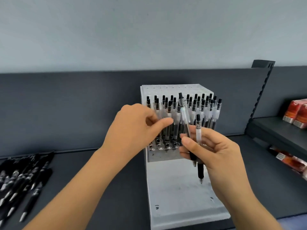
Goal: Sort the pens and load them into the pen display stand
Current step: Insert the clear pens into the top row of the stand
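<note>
As left grip (132,128) gapes, right grip (214,151) pinches pens (198,131).

A clear acrylic pen display stand (174,188) sits on the dark grey metal shelf (99,180), close before its rear panel (66,105). Black-capped clear plastic pens (204,110) stand in its upper rows. Loose black pens (21,180) lie heaped far left. Red cardboard packets (295,113) sit on the side shelf (274,128), right. Before the stand, the right hand (216,151) holds two clear-barrelled pens (198,133).

Right hand (216,151) round two pens (184,113) — display stand (174,188) behind
</note>
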Demonstrator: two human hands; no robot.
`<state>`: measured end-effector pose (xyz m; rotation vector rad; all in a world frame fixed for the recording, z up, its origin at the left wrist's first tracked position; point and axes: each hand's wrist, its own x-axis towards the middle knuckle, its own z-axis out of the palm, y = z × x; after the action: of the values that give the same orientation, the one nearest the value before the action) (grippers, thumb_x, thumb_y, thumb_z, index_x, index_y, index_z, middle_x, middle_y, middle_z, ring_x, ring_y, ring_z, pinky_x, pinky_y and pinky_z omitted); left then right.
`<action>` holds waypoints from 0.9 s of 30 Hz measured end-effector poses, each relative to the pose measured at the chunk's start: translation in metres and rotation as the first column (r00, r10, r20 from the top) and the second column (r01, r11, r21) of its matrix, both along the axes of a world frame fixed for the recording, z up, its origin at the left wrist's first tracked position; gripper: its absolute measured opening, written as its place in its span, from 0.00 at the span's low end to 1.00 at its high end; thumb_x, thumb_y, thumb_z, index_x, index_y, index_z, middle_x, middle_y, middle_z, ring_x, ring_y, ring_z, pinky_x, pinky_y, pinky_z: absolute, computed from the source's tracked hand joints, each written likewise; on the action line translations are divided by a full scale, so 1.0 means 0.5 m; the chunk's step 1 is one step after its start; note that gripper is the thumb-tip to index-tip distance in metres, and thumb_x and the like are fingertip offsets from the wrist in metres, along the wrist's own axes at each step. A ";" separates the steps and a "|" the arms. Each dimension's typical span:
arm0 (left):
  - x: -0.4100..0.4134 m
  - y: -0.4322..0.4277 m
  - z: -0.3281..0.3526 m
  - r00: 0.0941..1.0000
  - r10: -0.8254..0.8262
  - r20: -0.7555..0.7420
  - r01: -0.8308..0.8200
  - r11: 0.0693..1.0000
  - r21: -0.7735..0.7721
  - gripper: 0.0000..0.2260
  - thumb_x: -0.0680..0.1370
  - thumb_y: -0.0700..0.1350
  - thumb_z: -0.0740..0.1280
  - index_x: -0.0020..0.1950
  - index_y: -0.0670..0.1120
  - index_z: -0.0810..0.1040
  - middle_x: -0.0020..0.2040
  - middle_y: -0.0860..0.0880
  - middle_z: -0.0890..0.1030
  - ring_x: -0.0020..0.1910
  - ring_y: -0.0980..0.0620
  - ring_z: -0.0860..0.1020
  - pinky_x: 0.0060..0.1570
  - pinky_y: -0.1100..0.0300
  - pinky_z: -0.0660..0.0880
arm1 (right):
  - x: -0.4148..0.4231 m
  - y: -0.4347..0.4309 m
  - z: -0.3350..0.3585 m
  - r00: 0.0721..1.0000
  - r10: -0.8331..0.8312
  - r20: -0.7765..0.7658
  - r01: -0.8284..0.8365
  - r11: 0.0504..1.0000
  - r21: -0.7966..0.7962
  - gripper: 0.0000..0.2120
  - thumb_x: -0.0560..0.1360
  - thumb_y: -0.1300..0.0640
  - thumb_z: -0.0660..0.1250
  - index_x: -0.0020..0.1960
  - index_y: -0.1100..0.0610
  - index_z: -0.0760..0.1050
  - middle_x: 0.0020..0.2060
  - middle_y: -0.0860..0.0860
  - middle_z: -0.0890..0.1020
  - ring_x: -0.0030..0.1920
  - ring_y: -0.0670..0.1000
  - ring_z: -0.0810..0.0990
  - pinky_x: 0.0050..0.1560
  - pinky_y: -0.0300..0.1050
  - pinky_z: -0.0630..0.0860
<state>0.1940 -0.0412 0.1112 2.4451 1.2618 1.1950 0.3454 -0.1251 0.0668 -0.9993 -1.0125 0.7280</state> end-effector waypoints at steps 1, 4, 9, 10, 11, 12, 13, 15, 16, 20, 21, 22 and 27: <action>-0.006 -0.014 0.004 0.993 -0.034 0.110 0.035 0.999 -0.006 0.17 0.72 0.62 0.70 0.36 0.49 0.84 0.30 0.54 0.81 0.32 0.57 0.80 0.37 0.62 0.77 | -0.004 0.003 -0.001 1.000 0.021 -0.004 -0.021 1.000 -0.001 0.06 0.62 0.61 0.72 0.39 0.54 0.85 0.36 0.59 0.84 0.34 0.54 0.83 0.38 0.47 0.83; -0.003 -0.048 0.011 0.917 -0.178 0.358 0.242 0.959 -0.144 0.12 0.68 0.58 0.75 0.42 0.50 0.83 0.35 0.55 0.83 0.35 0.58 0.82 0.40 0.61 0.80 | -0.022 0.011 -0.006 0.993 0.116 0.025 -0.116 0.993 0.004 0.08 0.62 0.61 0.73 0.41 0.58 0.84 0.37 0.63 0.83 0.36 0.62 0.81 0.42 0.58 0.80; -0.004 -0.040 0.015 0.822 -0.171 0.544 0.248 0.966 -0.070 0.03 0.74 0.44 0.72 0.42 0.47 0.81 0.37 0.48 0.84 0.37 0.49 0.83 0.42 0.56 0.81 | -0.029 0.023 -0.003 0.993 0.116 0.037 -0.117 0.993 0.019 0.10 0.64 0.58 0.71 0.45 0.53 0.83 0.35 0.55 0.85 0.36 0.52 0.83 0.38 0.44 0.82; -0.011 -0.035 0.018 0.791 -0.164 0.590 0.231 0.972 -0.039 0.02 0.74 0.43 0.72 0.42 0.47 0.80 0.37 0.47 0.84 0.37 0.47 0.83 0.42 0.56 0.81 | -0.022 0.024 -0.004 0.996 0.063 0.066 -0.064 0.998 0.025 0.09 0.66 0.56 0.70 0.46 0.55 0.82 0.32 0.54 0.84 0.32 0.50 0.82 0.33 0.40 0.80; -0.016 -0.028 0.020 0.769 -0.153 0.620 0.200 0.980 -0.007 0.02 0.74 0.42 0.72 0.42 0.47 0.80 0.37 0.46 0.83 0.37 0.47 0.83 0.42 0.57 0.81 | -0.014 0.025 -0.005 0.994 -0.002 0.111 -0.002 1.000 0.031 0.09 0.68 0.54 0.68 0.46 0.56 0.81 0.27 0.52 0.80 0.26 0.48 0.77 0.28 0.37 0.76; -0.020 -0.022 0.020 0.768 -0.139 0.625 0.162 0.987 0.021 0.02 0.73 0.41 0.72 0.43 0.47 0.81 0.37 0.47 0.83 0.37 0.48 0.83 0.41 0.58 0.81 | -0.006 0.025 -0.008 0.986 -0.070 0.149 0.065 0.997 0.040 0.11 0.71 0.51 0.66 0.44 0.59 0.79 0.23 0.51 0.74 0.22 0.47 0.70 0.23 0.36 0.70; -0.019 -0.017 0.019 0.785 -0.118 0.608 0.123 0.992 0.035 0.03 0.73 0.40 0.72 0.43 0.47 0.81 0.36 0.48 0.83 0.36 0.50 0.83 0.40 0.61 0.80 | 0.001 0.027 -0.011 0.977 -0.121 0.173 0.115 0.992 0.042 0.17 0.73 0.48 0.64 0.45 0.63 0.77 0.23 0.51 0.67 0.22 0.46 0.64 0.22 0.36 0.64; -0.007 -0.013 0.012 0.832 -0.072 0.550 0.072 0.997 0.022 0.04 0.71 0.37 0.72 0.42 0.45 0.82 0.35 0.49 0.83 0.34 0.54 0.81 0.38 0.65 0.79 | 0.005 0.026 -0.014 0.981 -0.128 0.143 0.125 0.992 0.030 0.23 0.77 0.43 0.60 0.49 0.64 0.76 0.27 0.51 0.62 0.26 0.47 0.58 0.24 0.36 0.59; -0.002 -0.010 0.006 0.847 -0.060 0.529 0.069 0.998 0.003 0.04 0.70 0.37 0.72 0.42 0.44 0.82 0.35 0.49 0.83 0.34 0.54 0.81 0.38 0.63 0.79 | 0.004 0.023 -0.012 0.992 -0.090 0.089 0.089 0.996 0.019 0.20 0.79 0.43 0.58 0.50 0.59 0.78 0.28 0.50 0.62 0.27 0.47 0.58 0.25 0.38 0.58; -0.002 0.012 -0.003 0.866 -0.094 0.491 0.150 0.986 -0.077 0.02 0.72 0.41 0.70 0.43 0.46 0.82 0.36 0.50 0.83 0.38 0.50 0.83 0.44 0.50 0.81 | 0.009 0.015 -0.009 0.997 -0.038 0.071 0.035 0.999 0.039 0.14 0.83 0.56 0.54 0.51 0.59 0.77 0.30 0.55 0.65 0.29 0.50 0.62 0.29 0.36 0.64; -0.005 0.015 -0.001 0.864 -0.106 0.492 0.169 0.982 -0.085 0.03 0.73 0.42 0.70 0.44 0.49 0.83 0.37 0.50 0.84 0.39 0.49 0.83 0.45 0.48 0.81 | 0.013 0.012 -0.012 0.994 -0.048 0.099 0.042 0.997 0.058 0.14 0.83 0.58 0.53 0.49 0.62 0.75 0.30 0.57 0.66 0.30 0.51 0.63 0.31 0.35 0.66; -0.007 0.015 0.002 0.866 -0.110 0.488 0.173 0.981 -0.085 0.05 0.73 0.41 0.70 0.44 0.51 0.83 0.38 0.51 0.84 0.40 0.50 0.83 0.46 0.48 0.81 | 0.015 0.010 -0.012 0.991 -0.058 0.117 0.049 0.996 0.076 0.13 0.83 0.58 0.53 0.48 0.63 0.73 0.30 0.56 0.67 0.31 0.52 0.64 0.33 0.36 0.67; -0.013 0.012 0.010 0.889 -0.097 0.447 0.156 0.983 -0.097 0.05 0.76 0.39 0.69 0.47 0.48 0.83 0.39 0.52 0.84 0.40 0.53 0.84 0.47 0.51 0.81 | 0.015 0.009 -0.015 0.981 -0.101 0.165 0.079 0.988 0.133 0.10 0.81 0.57 0.56 0.55 0.59 0.74 0.36 0.49 0.78 0.31 0.46 0.71 0.36 0.35 0.71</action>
<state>0.1876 -0.0352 0.1162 1.9718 0.9942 1.4685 0.3530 -0.1208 0.0592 -1.0037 -1.1406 0.5033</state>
